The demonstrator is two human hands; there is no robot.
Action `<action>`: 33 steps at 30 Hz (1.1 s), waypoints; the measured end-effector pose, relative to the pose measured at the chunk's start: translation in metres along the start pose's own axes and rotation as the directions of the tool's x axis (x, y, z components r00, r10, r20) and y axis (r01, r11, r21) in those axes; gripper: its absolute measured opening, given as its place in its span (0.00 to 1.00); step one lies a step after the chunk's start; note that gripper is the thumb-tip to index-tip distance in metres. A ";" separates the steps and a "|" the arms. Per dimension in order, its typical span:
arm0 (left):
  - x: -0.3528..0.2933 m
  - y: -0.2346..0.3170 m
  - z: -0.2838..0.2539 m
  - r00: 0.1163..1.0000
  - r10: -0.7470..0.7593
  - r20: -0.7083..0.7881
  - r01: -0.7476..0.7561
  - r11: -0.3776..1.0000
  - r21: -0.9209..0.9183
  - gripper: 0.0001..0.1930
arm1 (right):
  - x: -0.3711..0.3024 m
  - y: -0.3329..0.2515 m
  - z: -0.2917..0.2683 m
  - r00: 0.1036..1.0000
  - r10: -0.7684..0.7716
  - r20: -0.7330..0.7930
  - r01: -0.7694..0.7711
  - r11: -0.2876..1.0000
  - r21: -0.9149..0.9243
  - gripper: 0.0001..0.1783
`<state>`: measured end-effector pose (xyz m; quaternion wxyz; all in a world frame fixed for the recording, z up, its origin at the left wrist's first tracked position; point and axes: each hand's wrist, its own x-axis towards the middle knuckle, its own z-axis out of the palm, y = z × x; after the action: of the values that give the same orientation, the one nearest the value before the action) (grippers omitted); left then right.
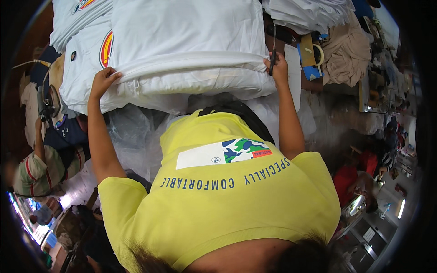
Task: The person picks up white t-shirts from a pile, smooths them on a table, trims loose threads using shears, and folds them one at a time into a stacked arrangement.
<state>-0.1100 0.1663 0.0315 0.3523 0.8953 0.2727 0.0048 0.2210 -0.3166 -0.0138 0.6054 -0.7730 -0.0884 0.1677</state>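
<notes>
A white T-shirt (191, 27) lies spread over a pile of white shirts (205, 79), its near edge rolled or folded into a long band. My left hand (104, 82) pinches that band at its left end, close to a round red and yellow print (107, 48) on a white shirt. At the right end my right hand (280, 70) is closed on the edge of the cloth. The same hand also holds slim black-handled scissors (273, 58), blades pointing away from me. Both hands are level, with the cloth stretched between them.
Right of the pile are a tape roll (317, 57), a brown and blue piece of card (308, 54) and crumpled beige cloth (348, 52). More white garments (309, 13) lie at the far right. A co-worker (41, 168) at left handles an iron-like tool (48, 102). Clear plastic (132, 132) hangs below the pile.
</notes>
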 end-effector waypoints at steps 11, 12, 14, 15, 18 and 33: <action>0.004 0.000 0.015 0.991 -0.073 -0.116 0.071 0.997 -0.028 0.18 | -0.006 0.000 0.001 0.999 0.009 -0.032 -0.008 1.000 0.014 0.21; 0.003 0.000 0.014 0.990 -0.064 -0.124 0.062 0.998 -0.017 0.18 | -0.006 0.000 0.002 0.999 0.013 -0.035 -0.012 1.000 0.021 0.21; 0.003 0.002 0.012 0.990 -0.039 -0.137 0.039 0.999 0.001 0.18 | -0.006 -0.003 0.000 0.999 0.033 -0.031 -0.031 0.998 0.051 0.21; 0.003 0.003 0.012 0.990 -0.044 -0.134 0.044 0.999 -0.002 0.18 | -0.006 -0.004 0.000 0.998 0.049 -0.026 -0.047 0.996 0.074 0.21; 0.004 -0.002 0.012 0.992 -0.054 -0.115 0.050 0.998 -0.032 0.17 | -0.005 -0.005 -0.005 0.996 0.093 -0.009 -0.090 0.984 0.154 0.21; -0.009 -0.023 0.007 0.866 0.022 -0.499 -0.225 0.909 -0.350 0.13 | -0.014 -0.015 -0.006 0.992 0.106 -0.070 -0.077 0.940 0.332 0.23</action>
<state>-0.1274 0.1711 0.0139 0.4457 0.7908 0.2860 0.3070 0.2109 -0.3225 0.0043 0.7205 -0.6712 0.0030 0.1745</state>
